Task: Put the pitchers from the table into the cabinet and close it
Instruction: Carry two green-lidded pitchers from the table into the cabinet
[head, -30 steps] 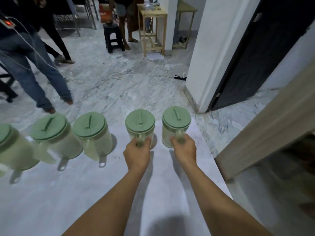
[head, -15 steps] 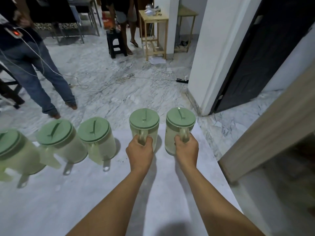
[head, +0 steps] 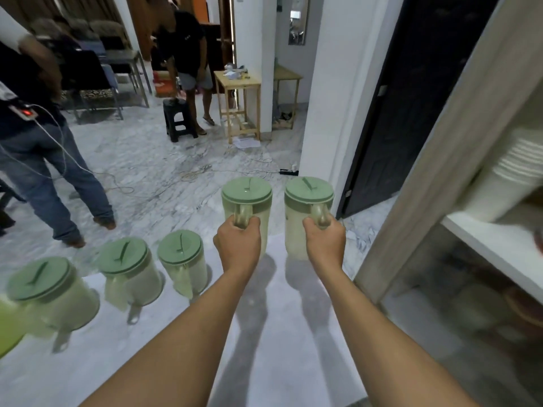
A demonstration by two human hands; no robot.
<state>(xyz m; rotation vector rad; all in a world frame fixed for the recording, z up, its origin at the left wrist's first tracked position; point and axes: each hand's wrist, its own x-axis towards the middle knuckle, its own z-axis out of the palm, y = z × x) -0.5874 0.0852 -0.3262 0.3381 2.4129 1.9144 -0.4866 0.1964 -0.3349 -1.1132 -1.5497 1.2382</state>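
Two pale pitchers with green lids hang in the air above the white table [head: 279, 333]. My left hand [head: 238, 245] grips the handle of the left pitcher [head: 246, 201]. My right hand [head: 324, 242] grips the handle of the right pitcher [head: 307, 204]. Three more green-lidded pitchers stand in a row on the table to the left: one [head: 182, 259] nearest my left hand, one [head: 129, 268] beside it, and one [head: 50, 292] at the far left. The cabinet [head: 482, 245] is on the right with its wooden door [head: 435, 160] swung open.
A white shelf [head: 499, 248] in the cabinet carries a stack of white dishes [head: 511, 177]; more items sit blurred below it. A person in jeans [head: 44, 171] stands at the left, another [head: 188, 63] by a black stool [head: 177, 118]. Cables lie on the marble floor.
Both hands have lifted their pitchers off the table, and the view has tilted up and right, bringing the open cabinet's shelf into sight.
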